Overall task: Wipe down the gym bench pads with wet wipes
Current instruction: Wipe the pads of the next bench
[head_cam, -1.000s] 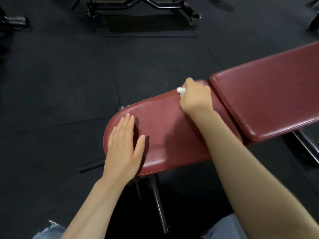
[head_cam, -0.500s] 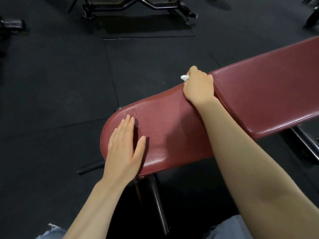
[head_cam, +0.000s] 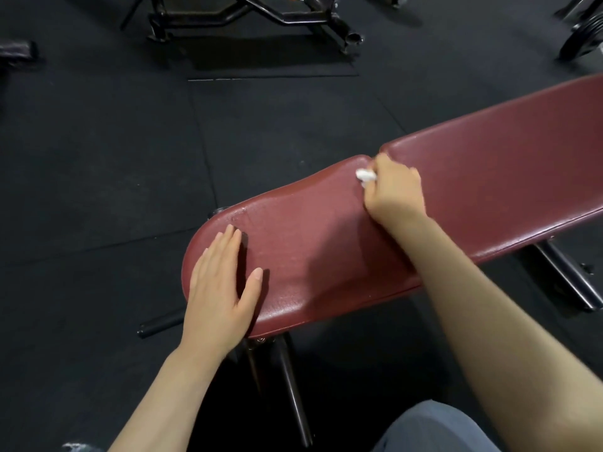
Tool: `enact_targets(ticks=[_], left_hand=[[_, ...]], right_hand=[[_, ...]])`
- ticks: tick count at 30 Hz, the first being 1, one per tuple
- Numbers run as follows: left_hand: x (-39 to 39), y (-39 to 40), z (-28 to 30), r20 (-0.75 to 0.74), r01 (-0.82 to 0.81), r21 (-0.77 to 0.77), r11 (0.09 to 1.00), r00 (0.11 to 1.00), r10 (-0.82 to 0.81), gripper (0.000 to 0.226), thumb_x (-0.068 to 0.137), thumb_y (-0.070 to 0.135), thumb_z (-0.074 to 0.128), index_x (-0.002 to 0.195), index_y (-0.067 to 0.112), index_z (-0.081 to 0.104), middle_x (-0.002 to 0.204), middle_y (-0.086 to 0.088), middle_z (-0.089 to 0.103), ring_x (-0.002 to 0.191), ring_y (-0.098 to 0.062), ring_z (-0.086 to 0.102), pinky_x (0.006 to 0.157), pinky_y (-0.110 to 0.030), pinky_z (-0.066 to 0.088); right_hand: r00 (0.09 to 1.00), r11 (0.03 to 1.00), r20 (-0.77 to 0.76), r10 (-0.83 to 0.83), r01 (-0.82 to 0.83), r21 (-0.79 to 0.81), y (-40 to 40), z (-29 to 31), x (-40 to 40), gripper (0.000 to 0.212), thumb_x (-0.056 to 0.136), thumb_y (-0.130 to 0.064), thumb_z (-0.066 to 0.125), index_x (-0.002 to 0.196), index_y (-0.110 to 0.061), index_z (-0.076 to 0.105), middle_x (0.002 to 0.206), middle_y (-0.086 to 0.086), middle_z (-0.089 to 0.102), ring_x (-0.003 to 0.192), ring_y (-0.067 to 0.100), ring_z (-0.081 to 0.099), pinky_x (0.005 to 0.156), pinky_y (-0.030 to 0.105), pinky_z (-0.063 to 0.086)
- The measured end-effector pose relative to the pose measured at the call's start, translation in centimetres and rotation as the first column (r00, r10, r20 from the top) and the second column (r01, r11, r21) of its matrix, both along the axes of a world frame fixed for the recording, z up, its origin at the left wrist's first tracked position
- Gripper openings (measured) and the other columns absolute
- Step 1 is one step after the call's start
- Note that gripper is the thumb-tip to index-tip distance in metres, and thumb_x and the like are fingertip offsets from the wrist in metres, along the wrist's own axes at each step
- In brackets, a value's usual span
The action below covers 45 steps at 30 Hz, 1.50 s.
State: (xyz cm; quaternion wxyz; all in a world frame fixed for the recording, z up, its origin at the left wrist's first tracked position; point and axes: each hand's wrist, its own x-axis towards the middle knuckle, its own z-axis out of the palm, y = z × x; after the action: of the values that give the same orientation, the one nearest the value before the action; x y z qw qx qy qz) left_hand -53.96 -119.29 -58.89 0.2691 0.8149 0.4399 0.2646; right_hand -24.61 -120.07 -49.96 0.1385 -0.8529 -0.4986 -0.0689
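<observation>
A dark red seat pad [head_cam: 303, 256] lies in the middle of the view, with a longer red back pad [head_cam: 509, 177] joined to it on the right. My left hand [head_cam: 218, 288] rests flat on the seat pad's rounded left end, fingers straight. My right hand [head_cam: 394, 194] is curled round a crumpled white wet wipe [head_cam: 364, 175] and presses it on the seat pad beside the gap between the two pads. Only a small bit of the wipe shows past my fingers.
The black bench legs [head_cam: 287, 380] run down under the seat pad, and a frame bar [head_cam: 567, 275] sticks out at the right. Black rubber floor [head_cam: 98, 158] surrounds the bench. Another black machine frame [head_cam: 248, 17] stands at the top, weight plates [head_cam: 580, 40] top right.
My right hand with the wipe slid up toward the seat pad's far edge, then came back down a little along the gap. My left hand stayed put.
</observation>
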Motion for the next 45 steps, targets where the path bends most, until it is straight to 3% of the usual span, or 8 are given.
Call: enact_targets(ticks=[6,13,17,26,31,34,38,45], left_hand=[[0.4,0.1,-0.3,-0.005,-0.051,-0.011,0.999,0.999,0.051,0.072,0.097,0.061,0.024,0.157,0.022,0.024,0.164,0.008,0.020,0.151,-0.004,0.012,0.122,-0.032,0.010],[0.4,0.1,-0.3,-0.029,-0.041,-0.004,0.999,0.999,0.041,0.070,0.098,0.058,0.025,0.157,0.021,0.024,0.164,0.008,0.020,0.151,-0.003,0.009,0.123,-0.036,0.011],[0.8,0.1,0.1,-0.091,-0.029,0.036,0.999,0.995,0.032,0.071,0.097,0.055,0.026,0.156,0.016,0.027,0.164,0.002,0.023,0.152,-0.012,0.014,0.123,-0.039,0.013],[0.3,0.1,0.3,-0.104,0.028,0.060,0.998,0.994,-0.021,0.070,0.098,0.052,0.026,0.156,0.014,0.027,0.164,0.000,0.023,0.151,-0.010,0.012,0.123,-0.036,0.011],[-0.3,0.1,-0.2,-0.098,0.062,0.068,0.996,0.994,-0.055,0.067,0.099,0.051,0.028,0.157,0.016,0.026,0.164,0.004,0.021,0.150,-0.005,0.008,0.123,-0.034,0.008],[-0.5,-0.3,0.2,-0.133,0.089,0.041,0.995,0.988,-0.083,0.067,0.100,0.051,0.027,0.157,0.015,0.025,0.164,0.002,0.020,0.151,-0.007,0.008,0.124,-0.037,0.008],[-1.2,-2.5,1.9,-0.207,0.116,-0.064,0.991,0.970,-0.127,0.067,0.102,0.052,0.027,0.157,0.014,0.024,0.165,0.000,0.018,0.152,-0.010,0.007,0.125,-0.040,0.009],[1.9,-4.8,11.9,-0.300,0.195,-0.153,0.969,0.925,-0.234,0.064,0.104,0.041,0.040,0.158,0.013,0.021,0.166,-0.001,0.013,0.153,-0.012,0.003,0.125,-0.035,0.003]], right_hand=[[0.988,0.994,-0.119,-0.095,0.087,-0.072,7.4,0.3,3.2,0.018,0.092,-0.014,0.052,0.109,-0.008,0.055,0.112,0.013,0.066,0.108,0.034,0.058,0.086,0.035,0.039],[0.992,0.996,-0.104,-0.070,0.076,0.056,-2.3,-0.3,2.0,0.018,0.095,-0.019,0.052,0.100,-0.002,0.054,0.091,0.020,0.066,0.087,0.042,0.059,0.075,0.040,0.037],[0.996,0.994,-0.070,-0.063,0.069,0.086,-8.4,-0.5,-0.1,0.011,0.092,-0.016,0.056,0.084,-0.012,0.049,0.070,0.006,0.055,0.065,0.033,0.054,0.065,0.034,0.032],[0.974,0.989,-0.195,-0.113,0.130,0.076,-15.2,-0.4,-3.7,0.008,0.092,-0.014,0.059,0.088,-0.019,0.054,0.071,-0.004,0.059,0.061,0.016,0.055,0.065,0.039,0.046],[0.929,0.973,-0.318,-0.190,0.222,0.069,-18.1,-1.9,-5.4,0.009,0.091,-0.014,0.058,0.090,-0.021,0.052,0.070,-0.003,0.056,0.063,0.019,0.053,0.065,0.044,0.047],[0.899,0.968,-0.399,-0.182,0.235,0.087,-19.0,-2.0,-5.8,0.004,0.092,-0.016,0.057,0.094,-0.019,0.055,0.071,-0.002,0.059,0.064,0.017,0.054,0.062,0.037,0.044],[0.810,0.960,-0.556,-0.186,0.270,0.072,-19.2,0.8,-5.3,0.008,0.094,-0.024,0.059,0.093,-0.032,0.058,0.067,-0.011,0.060,0.062,0.002,0.056,0.049,0.014,0.033],[0.743,0.941,-0.622,-0.247,0.338,0.030,-20.6,10.7,-4.4,0.006,0.094,-0.033,0.057,0.089,-0.035,0.054,0.070,-0.015,0.061,0.072,-0.006,0.057,0.052,0.016,0.036]])
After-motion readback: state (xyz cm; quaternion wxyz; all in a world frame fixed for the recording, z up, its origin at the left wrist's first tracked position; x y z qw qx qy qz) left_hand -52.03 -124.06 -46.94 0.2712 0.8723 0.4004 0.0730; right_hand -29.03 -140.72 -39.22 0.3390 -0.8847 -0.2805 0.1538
